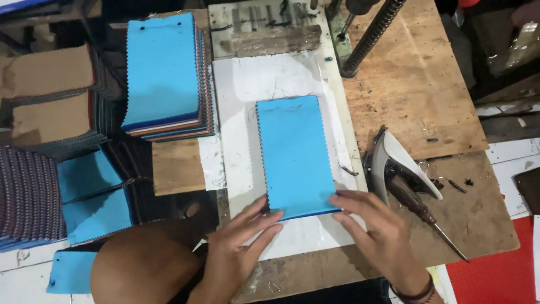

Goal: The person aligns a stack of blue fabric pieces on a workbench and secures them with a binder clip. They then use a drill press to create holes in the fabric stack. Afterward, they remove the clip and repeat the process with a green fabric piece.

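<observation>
Both grips spread flat, left hand [242, 236] and right hand [374, 225] pressing fingertips on the near edge of a blue fabric swatch stack [293, 155] lying on white paper [247, 84] on the wooden desk [416, 84], beside an awl [422, 208] and a taller swatch pile [164, 73].

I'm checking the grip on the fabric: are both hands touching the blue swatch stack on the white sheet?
Touching. The head view shows the left hand fingertips on the blue swatch stack at its near left corner, and the right hand fingers on its near right corner.
</observation>
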